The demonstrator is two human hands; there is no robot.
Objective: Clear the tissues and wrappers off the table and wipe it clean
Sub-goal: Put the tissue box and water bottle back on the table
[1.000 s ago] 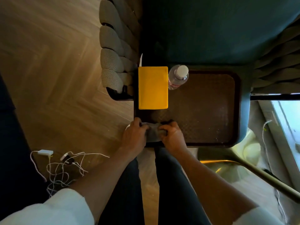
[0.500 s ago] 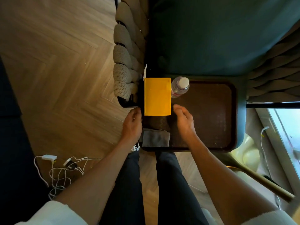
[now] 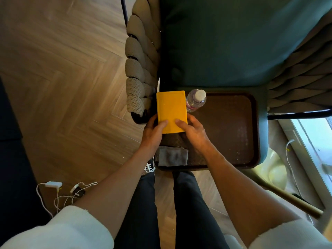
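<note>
Overhead, from the head camera: small dark worktop (image 3: 233, 133) with a raised rim, boxed in by a teal chair seat (image 3: 233, 42) on the far side and herringbone floor (image 3: 62, 87) on the left. Left hand (image 3: 152, 133) and right hand (image 3: 194, 132) both clasped on the near end of a yellow book (image 3: 171, 110), thumbs on its cover, its far end just beside the worktop's back-left corner. Clear bottle (image 3: 195, 101) upright, touching or nearly touching the book's right edge. Folded grey cloth (image 3: 171, 156) lying at the near rim, between the wrists, apart from the book. Right half of the worktop open, speckled with pale crumbs. White cables (image 3: 59, 193) tangled on the floor at lower left.
</note>
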